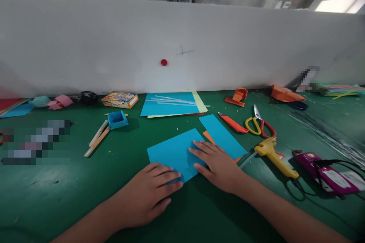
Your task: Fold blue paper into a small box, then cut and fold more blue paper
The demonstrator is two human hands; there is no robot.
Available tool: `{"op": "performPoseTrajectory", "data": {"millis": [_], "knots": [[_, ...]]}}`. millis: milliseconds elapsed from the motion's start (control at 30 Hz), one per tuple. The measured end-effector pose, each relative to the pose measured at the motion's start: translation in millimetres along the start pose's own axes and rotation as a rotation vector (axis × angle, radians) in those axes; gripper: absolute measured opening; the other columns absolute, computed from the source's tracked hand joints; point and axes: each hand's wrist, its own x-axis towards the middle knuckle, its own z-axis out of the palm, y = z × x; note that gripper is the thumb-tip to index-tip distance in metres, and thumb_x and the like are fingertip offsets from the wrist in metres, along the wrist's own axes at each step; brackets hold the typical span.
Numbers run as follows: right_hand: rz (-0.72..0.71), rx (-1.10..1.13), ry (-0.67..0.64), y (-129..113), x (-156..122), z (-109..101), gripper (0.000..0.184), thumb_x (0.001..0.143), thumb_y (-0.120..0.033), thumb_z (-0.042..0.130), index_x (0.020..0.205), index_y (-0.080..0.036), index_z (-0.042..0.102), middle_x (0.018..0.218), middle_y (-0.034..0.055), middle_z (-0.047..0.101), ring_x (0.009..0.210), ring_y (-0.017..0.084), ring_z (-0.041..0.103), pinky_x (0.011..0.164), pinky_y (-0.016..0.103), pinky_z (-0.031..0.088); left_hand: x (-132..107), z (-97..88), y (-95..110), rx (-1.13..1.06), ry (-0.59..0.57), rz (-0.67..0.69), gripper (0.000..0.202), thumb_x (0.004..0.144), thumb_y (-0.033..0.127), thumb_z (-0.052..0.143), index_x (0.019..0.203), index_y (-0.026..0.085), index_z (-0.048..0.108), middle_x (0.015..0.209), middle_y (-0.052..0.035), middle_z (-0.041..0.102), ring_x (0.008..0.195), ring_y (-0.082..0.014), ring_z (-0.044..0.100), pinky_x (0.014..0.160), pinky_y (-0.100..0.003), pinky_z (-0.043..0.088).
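Note:
A sheet of blue paper (173, 150) lies flat on the green table, turned at an angle. My left hand (154, 190) rests on its lower left edge with the fingers stretched out. My right hand (215, 165) lies on the sheet's right side, fingers spread and covering that edge. Just beyond my right hand is a second, narrower blue paper piece (224, 133), with orange paper (209, 136) showing from under it. An orange utility knife (234, 122) and scissors (261, 124) with yellow and red handles lie to the right.
At right are a yellow glue gun (278, 157) and a purple power box (325, 172) with black cables. Stacked papers (168, 108) carry clear glue sticks. A small blue paper box (117, 120), wooden sticks (98, 136) and a yellow-orange carton (119, 100) stand left. A white partition (114, 45) bounds the back.

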Motion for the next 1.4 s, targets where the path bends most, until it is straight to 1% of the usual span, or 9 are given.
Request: {"op": "performPoseTrajectory", "data": {"millis": [233,433,600,700,800,1000,1133,1233,1400], "knots": [[-0.009,0.006,0.011,0.6,-0.6,0.3,0.056,0.107,-0.056,0.04,0.158,-0.032,0.046,0.17,0.0012,0.033,0.155,0.029,0.032,0.126,0.056,0.028,0.0,0.9,0.8,-0.018,0.046,-0.002,0.047,0.099,0.021,0.056,0.146,0.024,0.056,0.15,-0.0035,0.062,0.13,-0.0261,0.06,0.11,-0.044,0.043],[-0.001,0.005,-0.001,0.5,-0.5,0.0,0.057,0.107,-0.056,0.04,0.159,-0.033,0.044,0.17,0.0005,0.032,0.156,0.03,0.031,0.125,0.057,0.028,-0.4,1.1,0.2,-0.004,0.038,0.003,0.045,0.1,0.022,0.055,0.145,0.024,0.056,0.15,-0.0031,0.062,0.13,-0.0262,0.06,0.109,-0.044,0.044],[0.001,0.001,-0.004,1.2,0.1,1.0,0.057,0.106,-0.055,0.042,0.159,-0.033,0.044,0.17,0.0009,0.032,0.156,0.03,0.031,0.125,0.057,0.029,-0.4,2.4,0.7,0.003,0.042,0.0,0.044,0.102,0.02,0.052,0.145,0.024,0.056,0.151,-0.0027,0.061,0.13,-0.026,0.06,0.109,-0.044,0.044],[0.0,-0.005,-0.001,1.7,0.4,1.4,0.058,0.106,-0.055,0.043,0.159,-0.032,0.044,0.17,0.0013,0.032,0.156,0.03,0.031,0.124,0.057,0.03,-0.2,3.6,1.7,-0.004,0.072,-0.01,0.042,0.103,0.018,0.05,0.143,0.024,0.059,0.148,-0.0025,0.063,0.129,-0.0251,0.061,0.108,-0.042,0.044],[-0.01,-0.014,0.001,1.6,0.1,1.3,0.058,0.106,-0.054,0.043,0.159,-0.031,0.045,0.17,0.0018,0.032,0.156,0.029,0.031,0.125,0.055,0.028,-0.1,4.0,3.0,-0.02,0.095,-0.014,0.042,0.102,0.018,0.052,0.142,0.025,0.059,0.145,-0.0037,0.065,0.13,-0.0245,0.062,0.109,-0.041,0.044],[-0.002,-0.007,0.002,1.9,-0.7,3.6,0.056,0.106,-0.053,0.043,0.159,-0.034,0.044,0.17,0.0005,0.032,0.156,0.03,0.031,0.124,0.059,0.03,-0.2,2.5,5.3,0.016,0.081,-0.02,0.04,0.103,0.021,0.052,0.143,0.025,0.059,0.147,-0.0018,0.065,0.129,-0.0247,0.062,0.109,-0.04,0.043],[0.0,-0.007,0.008,2.1,-1.0,5.0,0.057,0.106,-0.054,0.044,0.159,-0.034,0.044,0.17,0.0006,0.033,0.155,0.03,0.032,0.124,0.057,0.032,-0.3,1.8,5.7,0.006,0.078,-0.013,0.042,0.102,0.019,0.052,0.144,0.024,0.059,0.147,-0.0032,0.065,0.129,-0.0234,0.061,0.11,-0.038,0.043],[0.008,-0.007,0.007,2.0,-1.1,5.4,0.058,0.105,-0.055,0.044,0.159,-0.034,0.044,0.17,0.0008,0.032,0.155,0.03,0.032,0.124,0.057,0.031,-1.4,3.0,5.1,0.0,0.078,-0.022,0.043,0.102,0.019,0.052,0.144,0.026,0.059,0.146,-0.0024,0.065,0.13,-0.0226,0.061,0.111,-0.037,0.043],[0.011,-0.008,-0.005,2.1,-1.2,5.5,0.058,0.106,-0.056,0.042,0.159,-0.034,0.043,0.17,-0.0003,0.031,0.156,0.03,0.031,0.124,0.058,0.031,-2.2,4.2,4.7,0.008,0.072,-0.022,0.044,0.102,0.019,0.052,0.145,0.026,0.058,0.148,-0.002,0.064,0.131,-0.0234,0.061,0.112,-0.039,0.043]]}}
